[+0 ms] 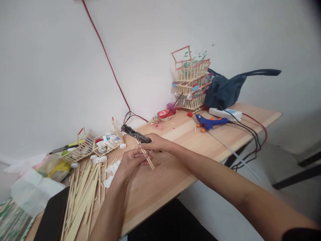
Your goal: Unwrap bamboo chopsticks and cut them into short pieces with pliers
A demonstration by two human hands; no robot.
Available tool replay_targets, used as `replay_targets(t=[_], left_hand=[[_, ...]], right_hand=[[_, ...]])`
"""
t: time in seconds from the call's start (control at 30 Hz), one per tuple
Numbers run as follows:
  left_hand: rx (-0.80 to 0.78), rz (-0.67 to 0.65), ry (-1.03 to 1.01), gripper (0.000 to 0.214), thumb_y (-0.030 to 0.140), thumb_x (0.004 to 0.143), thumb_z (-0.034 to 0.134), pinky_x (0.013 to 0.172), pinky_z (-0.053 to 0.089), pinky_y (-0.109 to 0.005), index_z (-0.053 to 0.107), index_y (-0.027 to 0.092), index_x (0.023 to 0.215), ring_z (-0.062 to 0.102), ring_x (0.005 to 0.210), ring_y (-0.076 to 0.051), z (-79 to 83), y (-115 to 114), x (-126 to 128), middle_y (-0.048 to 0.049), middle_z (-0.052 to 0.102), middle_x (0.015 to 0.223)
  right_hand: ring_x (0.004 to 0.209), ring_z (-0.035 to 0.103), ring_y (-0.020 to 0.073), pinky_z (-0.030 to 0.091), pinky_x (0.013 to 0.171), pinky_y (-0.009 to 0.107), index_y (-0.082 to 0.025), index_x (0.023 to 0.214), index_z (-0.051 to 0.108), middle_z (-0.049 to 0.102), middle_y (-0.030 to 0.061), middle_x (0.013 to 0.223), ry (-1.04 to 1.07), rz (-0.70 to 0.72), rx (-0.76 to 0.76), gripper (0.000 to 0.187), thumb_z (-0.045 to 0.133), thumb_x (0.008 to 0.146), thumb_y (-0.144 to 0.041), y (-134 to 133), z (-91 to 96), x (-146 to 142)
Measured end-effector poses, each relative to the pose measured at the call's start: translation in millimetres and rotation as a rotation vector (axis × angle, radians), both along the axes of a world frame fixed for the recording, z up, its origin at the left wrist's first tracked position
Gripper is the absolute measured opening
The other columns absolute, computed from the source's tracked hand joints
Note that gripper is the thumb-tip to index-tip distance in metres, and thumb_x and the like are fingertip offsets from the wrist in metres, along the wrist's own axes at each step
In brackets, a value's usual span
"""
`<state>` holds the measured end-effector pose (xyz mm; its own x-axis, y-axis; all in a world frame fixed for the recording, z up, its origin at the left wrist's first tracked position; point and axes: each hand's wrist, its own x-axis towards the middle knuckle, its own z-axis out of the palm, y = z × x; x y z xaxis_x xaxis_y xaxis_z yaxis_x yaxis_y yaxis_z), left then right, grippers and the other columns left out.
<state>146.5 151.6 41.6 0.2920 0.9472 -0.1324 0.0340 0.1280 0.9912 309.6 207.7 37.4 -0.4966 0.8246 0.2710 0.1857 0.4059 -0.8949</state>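
Left hand: the left hand [132, 162] has its grip closed on the thin pale wooden sticks [149, 162], fingers curled round their middle.
Right hand: the right hand [156, 143] has its grip closed on the black metal pliers [134, 133], which point away to the left, low over the bench.
Where the sticks are: held just above the light wooden bench [180, 174], between both hands, upper ends close to the pliers; I cannot tell whether the tool touches them.
Slip: the sticks are thin and bundled, so a loose grip could let 1 slide out of line or drop.
Split: squeezing pliers on such slim wood could crush or splinter it, and a cut end could fly off.
Pinch: the left fingertips sit close to the tool, so a closing tool could nip them.
Clutter: the loose pile of long wooden sticks [85, 190] and the small open stick-frame models [95, 145] lie just left of the hands; a swung elbow could scatter or crack them.
Heat: the blue glue gun [209, 122] lies further right with its cable attached; whether it is hot I cannot tell.
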Motion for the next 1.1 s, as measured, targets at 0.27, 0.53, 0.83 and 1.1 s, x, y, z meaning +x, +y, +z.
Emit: replay_targets(t=[0.27, 0.53, 0.83, 1.1], left_hand=[[-0.049, -0.042, -0.03, 0.042, 0.039, 0.067, 0.082, 0.079, 0.054, -0.029, 0.073, 0.013, 0.099, 0.07, 0.078, -0.018, -9.5, -11.0, -8.2, -0.0102, 0.076, 0.087], [0.156, 0.038, 0.297, 0.027, 0.039, 0.068, 0.078, 0.067, 0.048, -0.024, 0.075, 0.016, 0.082, 0.069, 0.076, -0.019, 0.3, -23.4, -3.9, -0.0059, 0.076, 0.081], [0.304, 0.074, 0.373, 0.019, 0.036, 0.073, 0.069, 0.071, 0.048, -0.027, 0.075, 0.018, 0.077, 0.068, 0.074, -0.02, 5.2, -28.8, 3.0, -0.0043, 0.076, 0.074], [0.174, 0.007, 0.263, 0.03, 0.039, 0.07, 0.077, 0.073, 0.05, -0.027, 0.075, 0.017, 0.09, 0.07, 0.082, -0.023, -3.0, -25.0, 0.8, -0.0082, 0.077, 0.086]], right_hand=[[0.045, 0.047, 0.0088, 0.036, 0.043, 0.02, -0.016, 0.062, 0.052, 0.053, -0.0027, 0.051, 0.086, -0.139, -0.176, 0.026, 0.061, 0.079, -0.033, 8.6, -2.4, 3.5], [0.045, 0.049, 0.008, 0.042, 0.043, 0.018, -0.015, 0.069, 0.053, 0.053, -0.003, 0.054, 0.446, -0.155, -0.386, 0.014, 0.062, 0.078, -0.02, 22.4, -7.3, 5.7], [0.045, 0.049, 0.0077, 0.041, 0.042, 0.017, -0.016, 0.068, 0.052, 0.053, -0.0032, 0.053, 0.404, -0.134, -0.36, 0.02, 0.065, 0.078, -0.027, 13.7, -3.2, 6.7], [0.046, 0.048, 0.0078, 0.041, 0.044, 0.018, -0.015, 0.067, 0.054, 0.053, -0.0023, 0.054, 0.326, -0.154, -0.276, 0.023, 0.064, 0.08, -0.031, 18.2, -8.4, 5.3]])
